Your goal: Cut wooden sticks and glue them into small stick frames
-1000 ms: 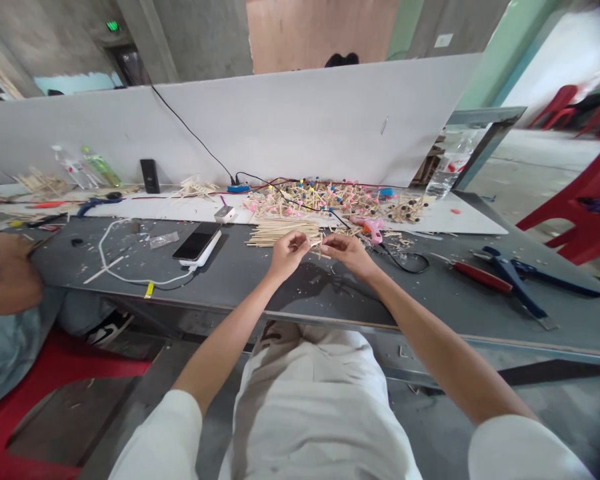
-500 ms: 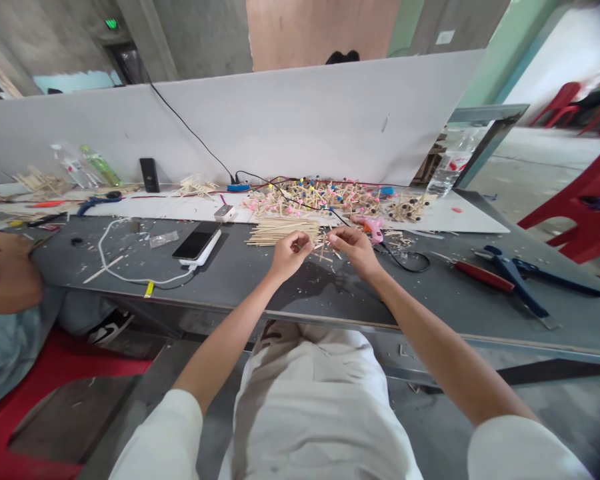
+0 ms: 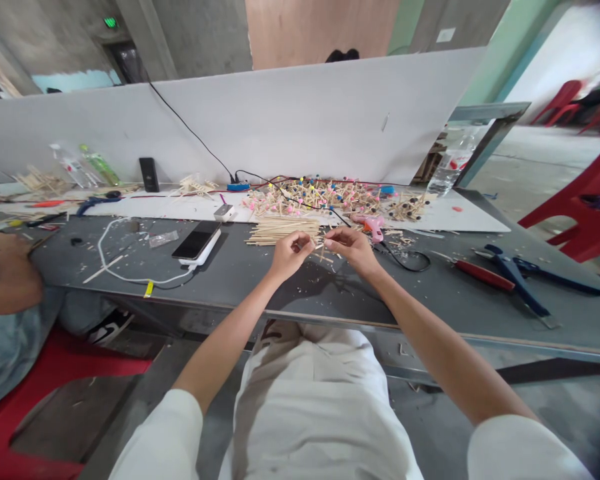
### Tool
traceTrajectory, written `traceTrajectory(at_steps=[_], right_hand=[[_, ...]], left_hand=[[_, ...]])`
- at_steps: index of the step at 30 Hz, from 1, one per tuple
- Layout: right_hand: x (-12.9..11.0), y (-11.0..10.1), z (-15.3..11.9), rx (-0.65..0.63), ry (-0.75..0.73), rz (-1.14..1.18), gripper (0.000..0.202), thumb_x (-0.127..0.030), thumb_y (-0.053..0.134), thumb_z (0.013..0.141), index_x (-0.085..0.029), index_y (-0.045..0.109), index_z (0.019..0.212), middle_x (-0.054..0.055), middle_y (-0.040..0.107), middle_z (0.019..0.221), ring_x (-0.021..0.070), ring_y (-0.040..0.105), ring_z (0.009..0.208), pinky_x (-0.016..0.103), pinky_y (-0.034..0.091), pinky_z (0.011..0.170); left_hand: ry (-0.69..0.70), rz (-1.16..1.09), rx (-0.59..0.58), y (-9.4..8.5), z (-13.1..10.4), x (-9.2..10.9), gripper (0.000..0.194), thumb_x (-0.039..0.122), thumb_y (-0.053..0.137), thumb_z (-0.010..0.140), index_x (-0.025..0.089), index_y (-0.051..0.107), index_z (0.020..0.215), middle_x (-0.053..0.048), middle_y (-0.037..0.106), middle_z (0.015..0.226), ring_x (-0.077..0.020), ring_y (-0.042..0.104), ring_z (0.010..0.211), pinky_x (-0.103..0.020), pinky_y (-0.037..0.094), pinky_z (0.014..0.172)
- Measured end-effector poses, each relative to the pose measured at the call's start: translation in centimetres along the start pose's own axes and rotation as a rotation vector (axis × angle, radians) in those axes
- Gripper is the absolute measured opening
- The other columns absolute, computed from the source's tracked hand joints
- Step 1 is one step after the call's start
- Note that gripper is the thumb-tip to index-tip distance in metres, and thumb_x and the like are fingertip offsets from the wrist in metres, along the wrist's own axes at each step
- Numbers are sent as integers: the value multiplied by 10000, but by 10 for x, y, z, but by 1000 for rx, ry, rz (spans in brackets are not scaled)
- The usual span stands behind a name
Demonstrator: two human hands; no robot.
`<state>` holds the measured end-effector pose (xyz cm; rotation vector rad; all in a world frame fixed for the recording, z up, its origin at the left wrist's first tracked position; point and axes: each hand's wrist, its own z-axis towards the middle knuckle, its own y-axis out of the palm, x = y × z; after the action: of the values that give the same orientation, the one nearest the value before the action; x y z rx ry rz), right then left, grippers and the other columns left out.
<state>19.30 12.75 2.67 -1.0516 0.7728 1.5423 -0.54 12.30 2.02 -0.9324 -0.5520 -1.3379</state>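
Observation:
My left hand (image 3: 291, 253) is pinched closed above the front of the table, its fingertips on something too small to make out. Close on its right, my right hand (image 3: 353, 250) is likewise closed in a pinch, with the fingertips of both hands nearly meeting. Whatever sits between them is hidden or too tiny to name. Just behind my left hand lies a bundle of thin wooden sticks (image 3: 280, 231). A pink glue gun (image 3: 373, 227) rests behind my right hand. Beyond them spreads a heap of short sticks with coloured ball ends (image 3: 330, 195).
Left of my hands are a phone on a white power bank (image 3: 198, 241) and a white cable (image 3: 130, 279). To the right lie a red-handled tool (image 3: 484, 275) and blue-handled pliers (image 3: 517, 280). A water bottle (image 3: 450, 167) stands behind. A co-worker's arm (image 3: 10, 280) is at far left.
My right hand has shifted very slightly left, bringing its fingertips closer to my left hand's. Everything else looks the same.

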Motion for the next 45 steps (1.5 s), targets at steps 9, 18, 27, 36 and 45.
traceTrajectory(at_steps=[9, 18, 27, 36, 45], right_hand=[[-2, 0, 0, -1, 1, 18, 333, -488, 768, 724, -219, 684, 901, 22, 653, 821, 157, 587, 719, 304, 493, 684], [-2, -1, 0, -3, -16, -19, 336, -527, 707, 776, -217, 683, 904, 27, 655, 825, 162, 581, 711, 306, 480, 672], [0, -1, 1, 11, -19, -1, 455, -482, 782, 704, -241, 619, 1055, 15, 635, 864, 169, 587, 781, 296, 480, 694], [-3, -1, 0, 6, -12, 31, 409, -463, 788, 701, -244, 639, 1013, 9, 629, 863, 164, 579, 776, 296, 467, 694], [3, -2, 2, -13, -2, 12, 381, -450, 798, 692, -234, 667, 978, 8, 640, 832, 164, 585, 749, 300, 468, 677]], left_hand=[[-20, -11, 1, 0, 0, -1, 316, 469, 659, 820, 155, 634, 826, -21, 608, 735, -116, 528, 629, -220, 398, 567], [-18, -16, 2, 0, 0, 1, 315, 466, 664, 813, 153, 630, 814, -16, 602, 718, -119, 530, 630, -223, 410, 578], [-17, -22, -6, 0, 0, 0, 317, 473, 655, 819, 157, 629, 810, -16, 596, 716, -116, 515, 614, -219, 394, 556], [-10, -14, -7, 0, 0, 0, 307, 462, 662, 821, 156, 634, 811, -14, 595, 714, -111, 520, 606, -220, 402, 551], [-21, -31, -19, 0, 0, -1, 316, 469, 669, 813, 154, 640, 822, -21, 615, 729, -116, 539, 616, -224, 415, 565]])
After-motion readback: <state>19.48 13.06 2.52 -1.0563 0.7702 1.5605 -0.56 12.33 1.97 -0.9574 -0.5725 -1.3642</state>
